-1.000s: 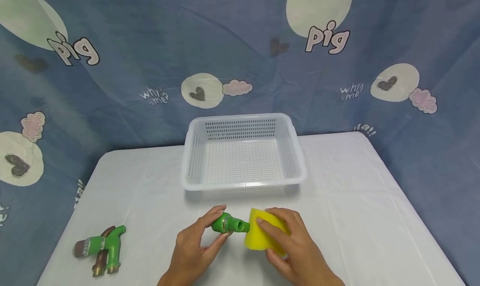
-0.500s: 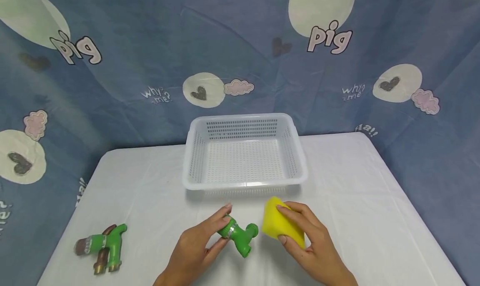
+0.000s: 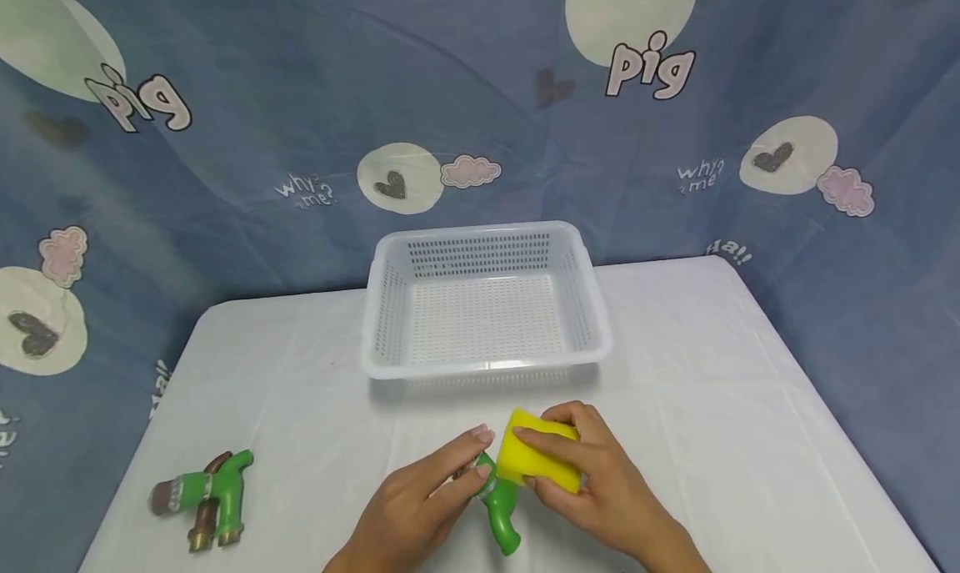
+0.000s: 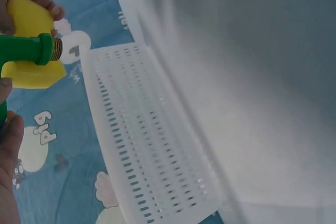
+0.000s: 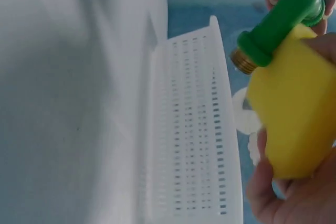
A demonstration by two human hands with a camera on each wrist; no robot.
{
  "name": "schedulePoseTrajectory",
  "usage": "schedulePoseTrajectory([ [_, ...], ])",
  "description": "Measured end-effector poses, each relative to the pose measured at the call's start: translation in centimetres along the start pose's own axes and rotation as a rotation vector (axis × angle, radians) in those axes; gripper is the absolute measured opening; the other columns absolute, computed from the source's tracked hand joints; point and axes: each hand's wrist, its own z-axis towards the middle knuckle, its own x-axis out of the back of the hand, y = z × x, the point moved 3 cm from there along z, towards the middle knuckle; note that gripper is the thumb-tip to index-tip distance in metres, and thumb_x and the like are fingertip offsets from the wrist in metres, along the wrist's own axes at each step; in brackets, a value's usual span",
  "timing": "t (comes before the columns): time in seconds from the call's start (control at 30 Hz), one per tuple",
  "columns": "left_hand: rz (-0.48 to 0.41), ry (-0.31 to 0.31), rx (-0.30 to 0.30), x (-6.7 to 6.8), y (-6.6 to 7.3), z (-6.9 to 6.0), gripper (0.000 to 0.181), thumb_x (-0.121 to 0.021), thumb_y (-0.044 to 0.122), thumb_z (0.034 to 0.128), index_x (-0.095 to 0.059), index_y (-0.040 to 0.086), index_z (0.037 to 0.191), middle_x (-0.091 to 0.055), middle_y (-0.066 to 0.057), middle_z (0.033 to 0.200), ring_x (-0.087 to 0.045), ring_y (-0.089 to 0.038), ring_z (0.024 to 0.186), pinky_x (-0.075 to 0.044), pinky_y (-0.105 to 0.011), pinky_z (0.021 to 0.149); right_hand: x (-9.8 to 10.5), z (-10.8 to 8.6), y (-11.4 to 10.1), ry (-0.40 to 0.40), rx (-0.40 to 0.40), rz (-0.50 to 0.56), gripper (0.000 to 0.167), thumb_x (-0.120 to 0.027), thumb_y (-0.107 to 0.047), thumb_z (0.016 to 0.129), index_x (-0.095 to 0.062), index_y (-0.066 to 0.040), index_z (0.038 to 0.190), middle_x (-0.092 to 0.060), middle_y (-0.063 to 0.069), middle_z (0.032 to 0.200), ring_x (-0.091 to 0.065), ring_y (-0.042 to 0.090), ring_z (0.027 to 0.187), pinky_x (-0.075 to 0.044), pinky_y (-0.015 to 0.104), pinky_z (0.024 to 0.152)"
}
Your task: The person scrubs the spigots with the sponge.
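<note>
My left hand (image 3: pixel 416 502) pinches the knob end of a small green tap (image 3: pixel 502 515), its curved spout pointing down toward me. A brass threaded end shows on the tap (image 4: pixel 26 50) in the left wrist view. Between the thumb and fingers of my right hand (image 3: pixel 611 490) is a yellow sponge (image 3: pixel 543 460). The sponge (image 5: pixel 296 108) lies against the side of the tap (image 5: pixel 286 19) in the right wrist view. Part of the knob is hidden behind my left fingers.
A white perforated plastic basket (image 3: pixel 486 371) stands behind the hands at the table's back edge. At the left of the white table (image 3: pixel 300 414) lie a green tap (image 3: pixel 230 498) and a brown one (image 3: pixel 204 527), overlapping. A blue printed cloth (image 3: pixel 465 72) hangs behind.
The tap has been turned in my left hand, its spout now pointing toward me. My right hand drew the sponge off to the right, then brought it back against the tap.
</note>
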Motion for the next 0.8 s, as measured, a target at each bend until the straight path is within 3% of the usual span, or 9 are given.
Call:
schedulePoseTrajectory([
  [0.13, 0.013, -0.007, 0.006, 0.0, 0.1, -0.2, 0.022, -0.048, 0.011, 0.1129, -0.066, 0.0, 0.115, -0.067, -0.019, 0.131, -0.07, -0.027, 0.117, -0.055, -0.024, 0.097, 0.1, 0.3, 0.3, 0.044, -0.035, -0.137, 0.051, -0.087, -0.014, 0.08, -0.076, -0.024, 0.128, -0.057, -0.003, 0.125, -0.051, 0.016, 0.112, -0.052, 0.031, 0.085],
  [0.27, 0.025, -0.008, -0.001, 0.0, 0.1, -0.4, 0.02, -0.048, 0.011, 0.1128, -0.065, 0.0, 0.116, -0.066, -0.019, 0.131, -0.069, -0.027, 0.118, -0.055, -0.024, 0.098, 0.0, 0.3, 0.2, 0.068, -0.086, -0.116, 0.053, -0.089, -0.013, 0.078, -0.076, -0.026, 0.128, -0.056, -0.005, 0.127, -0.051, 0.014, 0.116, -0.052, 0.031, 0.085],
  [0.5, 0.016, -0.006, -0.007, -0.2, 0.0, -0.5, 0.02, -0.048, 0.012, 0.1128, -0.064, 0.0, 0.119, -0.065, -0.019, 0.133, -0.068, -0.027, 0.12, -0.054, -0.024, 0.099, -0.4, 0.9, -1.2, 0.015, 0.076, -0.183, 0.045, -0.082, -0.016, 0.082, -0.078, -0.026, 0.125, -0.058, 0.001, 0.129, -0.051, 0.019, 0.113, -0.051, 0.035, 0.091],
  [0.63, 0.032, 0.015, -0.024, -0.3, -0.1, -0.9, 0.019, -0.05, 0.011, 0.1121, -0.064, -0.001, 0.116, -0.067, -0.02, 0.13, -0.07, -0.027, 0.115, -0.056, -0.024, 0.095, -0.3, 1.0, -0.2, 0.022, 0.024, -0.257, 0.043, -0.084, -0.015, 0.08, -0.079, -0.024, 0.121, -0.06, 0.002, 0.127, -0.052, 0.018, 0.114, -0.053, 0.038, 0.09],
  [0.8, -0.017, 0.049, 0.11, 0.0, -0.6, -1.9, 0.023, -0.054, 0.018, 0.1108, -0.061, -0.003, 0.116, -0.068, -0.017, 0.132, -0.072, -0.022, 0.11, -0.057, -0.02, 0.09, 0.2, 0.3, 1.2, 0.039, -0.087, -0.268, 0.045, -0.088, -0.018, 0.082, -0.078, -0.026, 0.125, -0.061, 0.0, 0.131, -0.053, 0.017, 0.119, -0.056, 0.039, 0.09],
])
